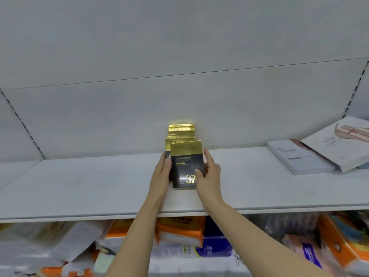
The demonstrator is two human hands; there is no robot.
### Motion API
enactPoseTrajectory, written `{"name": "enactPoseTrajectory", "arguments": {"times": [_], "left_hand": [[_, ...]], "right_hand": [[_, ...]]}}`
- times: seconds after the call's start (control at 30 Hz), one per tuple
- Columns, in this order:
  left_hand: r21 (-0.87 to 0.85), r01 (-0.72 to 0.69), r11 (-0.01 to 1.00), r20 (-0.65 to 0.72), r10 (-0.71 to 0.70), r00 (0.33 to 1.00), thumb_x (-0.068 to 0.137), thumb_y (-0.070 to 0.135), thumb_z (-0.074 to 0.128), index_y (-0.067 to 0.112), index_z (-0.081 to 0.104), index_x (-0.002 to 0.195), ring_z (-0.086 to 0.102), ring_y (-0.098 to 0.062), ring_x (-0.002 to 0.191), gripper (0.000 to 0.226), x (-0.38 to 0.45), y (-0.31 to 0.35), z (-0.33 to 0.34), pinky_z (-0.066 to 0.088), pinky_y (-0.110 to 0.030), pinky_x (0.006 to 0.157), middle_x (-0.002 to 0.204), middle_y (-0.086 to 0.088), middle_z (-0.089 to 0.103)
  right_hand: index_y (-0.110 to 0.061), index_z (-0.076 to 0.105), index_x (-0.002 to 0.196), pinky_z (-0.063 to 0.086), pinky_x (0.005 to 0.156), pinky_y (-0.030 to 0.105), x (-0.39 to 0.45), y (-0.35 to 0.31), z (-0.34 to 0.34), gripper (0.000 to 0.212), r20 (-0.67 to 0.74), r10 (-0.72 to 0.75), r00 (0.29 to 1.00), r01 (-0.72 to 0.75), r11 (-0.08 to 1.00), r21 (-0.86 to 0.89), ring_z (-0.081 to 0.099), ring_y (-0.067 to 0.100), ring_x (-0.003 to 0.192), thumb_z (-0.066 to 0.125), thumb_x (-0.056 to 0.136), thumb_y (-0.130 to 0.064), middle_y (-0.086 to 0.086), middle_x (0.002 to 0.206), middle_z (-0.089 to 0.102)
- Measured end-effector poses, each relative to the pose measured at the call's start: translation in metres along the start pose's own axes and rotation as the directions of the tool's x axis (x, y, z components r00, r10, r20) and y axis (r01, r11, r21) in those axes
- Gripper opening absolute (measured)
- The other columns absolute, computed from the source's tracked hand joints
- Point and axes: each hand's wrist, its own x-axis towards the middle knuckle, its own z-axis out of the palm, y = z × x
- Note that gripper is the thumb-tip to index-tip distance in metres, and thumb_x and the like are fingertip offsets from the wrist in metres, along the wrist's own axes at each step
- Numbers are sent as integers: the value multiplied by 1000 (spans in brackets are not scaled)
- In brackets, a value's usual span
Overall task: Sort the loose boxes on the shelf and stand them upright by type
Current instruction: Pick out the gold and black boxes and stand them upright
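Note:
Several black-and-gold boxes stand upright in a row, one behind another, in the middle of the white shelf [99,182]. The front box [186,162] has a gold top band and a gold "37" near its base. My left hand [162,172] lies flat against the row's left side, fingers straight. My right hand [208,172] holds the front box at its right edge, thumb on the face and fingers behind. The rear boxes [180,129] show only their gold tops.
Two pale flat boxes lie at the shelf's right end: a white one [299,158] lying flat and a larger one [339,142] leaning over it. The lower shelf is packed with orange, white and blue packages [179,232]. A white back wall closes the shelf.

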Motion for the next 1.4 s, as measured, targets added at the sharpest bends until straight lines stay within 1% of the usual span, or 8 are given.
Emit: {"name": "enactPoseTrajectory", "arguments": {"times": [0.17, 0.33, 0.43, 0.53, 0.7, 1.07, 1.2, 1.4], "left_hand": [[189, 5, 982, 138, -31, 990, 90, 32, 55, 41, 20, 152, 62, -9, 113, 71, 1, -11, -8, 51, -29, 93, 136, 14, 58], [285, -10, 958, 112, -23, 993, 97, 11, 54, 31, 29, 145, 60, -5, 107, 58, 5, -9, -6, 44, -7, 72, 123, 11, 59], [370, -31, 929, 53, 12, 999, 96, 19, 59, 28, 39, 136, 57, -15, 117, 46, 7, -3, -9, 45, -12, 81, 125, 8, 57], [626, -80, 776, -85, 170, 982, 94, 38, 61, 18, 33, 149, 36, -24, 140, 65, 5, 7, -12, 37, -38, 112, 153, -5, 39], [802, -361, 476, 81, 512, 855, 88, 32, 69, 15, 49, 139, 48, -25, 124, 57, -5, 44, 7, 41, -39, 103, 137, -5, 53], [792, -564, 234, 383, 529, 757, 80, 34, 77, 13, 65, 119, 62, -28, 98, 46, -26, 79, 123, 53, -39, 81, 112, -7, 67], [765, -599, 234, 417, 529, 739, 80, 34, 75, 14, 65, 118, 61, -27, 94, 44, -34, 99, 178, 51, -38, 78, 111, -6, 67], [687, -667, 289, 461, 536, 707, 85, 31, 69, 14, 63, 123, 59, -29, 97, 41, -54, 140, 280, 49, -39, 82, 117, -5, 64]], "right_hand": [[-30, 34, 146, 46, 91, 21, 6, 9, 16, 59, 65, 27, 998, -22, 996, -81, 53, 10, 114, 43, 96, -1, -9, 129, 54], [-29, 37, 141, 43, 77, 12, 14, 1, 13, 51, 144, 29, 989, -7, 989, -146, 53, 12, 113, 42, 98, -2, -6, 125, 55], [-21, 36, 145, 41, 93, 19, 12, 1, -4, 47, 166, -11, 986, 66, 941, -332, 48, 14, 123, 47, 99, -15, 0, 139, 49], [-19, 26, 151, 29, 111, 27, 9, 3, -35, 57, 141, -111, 984, 174, 792, -585, 32, 15, 140, 48, 100, -31, -1, 155, 32], [-20, 31, 150, 27, 111, 26, 3, -10, -90, 56, 145, -253, 957, 267, 562, -783, 36, 17, 137, 45, 99, -40, -1, 152, 37], [-12, 50, 138, 43, 98, 35, -16, -17, -212, 49, -12, -388, 922, 189, 475, -860, 54, 27, 119, 56, 95, -35, 7, 133, 58], [-17, 44, 141, 39, 102, 31, -25, -16, -270, 51, -72, -364, 929, 119, 475, -872, 49, 21, 124, 51, 96, -39, 3, 139, 51], [-6, 59, 125, 50, 83, 40, -32, -9, -380, 44, -145, -443, 885, 72, 436, -897, 62, 32, 100, 69, 86, -24, 11, 113, 66]]}}
